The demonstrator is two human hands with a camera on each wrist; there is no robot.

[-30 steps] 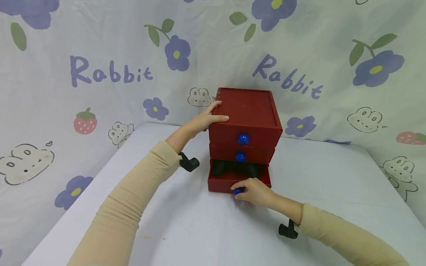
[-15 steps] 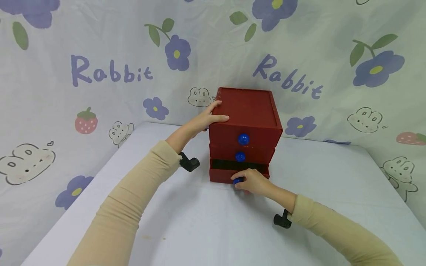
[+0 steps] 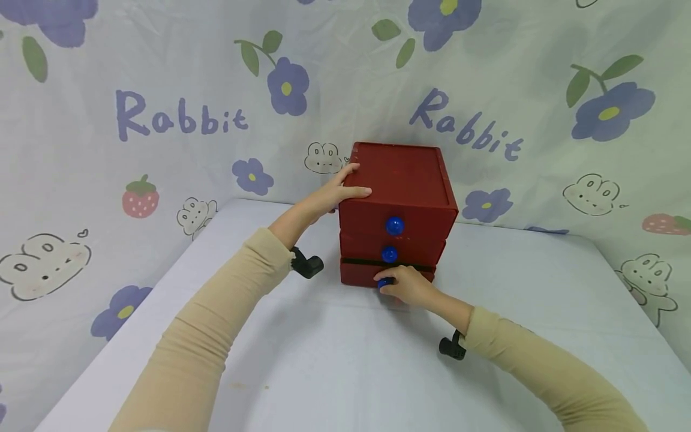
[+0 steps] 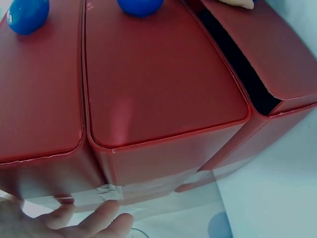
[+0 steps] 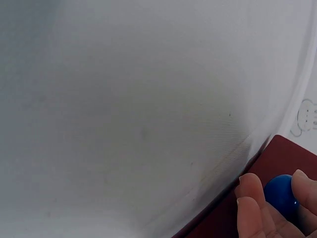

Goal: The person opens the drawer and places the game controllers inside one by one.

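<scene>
A red cabinet (image 3: 399, 174) of three stacked drawers stands on the table, each drawer with a round blue knob. My left hand (image 3: 330, 195) rests against its upper left edge, thumb on the top; in the left wrist view the fingers (image 4: 101, 218) lie extended by the cabinet's side. At the lowest drawer (image 3: 356, 273), my right hand (image 3: 411, 287) pinches the blue knob (image 5: 281, 193) between thumb and fingers. That drawer stands slightly pulled out, leaving a narrow dark gap above its front; its inside is hidden. The top knob (image 3: 394, 226) and middle knob (image 3: 389, 254) are untouched.
White cloth covers the table (image 3: 302, 360). Behind it hangs a curtain (image 3: 189, 60) printed with flowers, rabbits and strawberries. Black wrist cameras stick out beneath both cuffs, the left one (image 3: 308, 266) beside the cabinet and the right one (image 3: 452, 347) low over the table.
My right hand has pushed the lowest drawer inward by its knob, and the opening has shrunk to a thin gap. Dark things inside have gone out of sight. The left hand stays put.
</scene>
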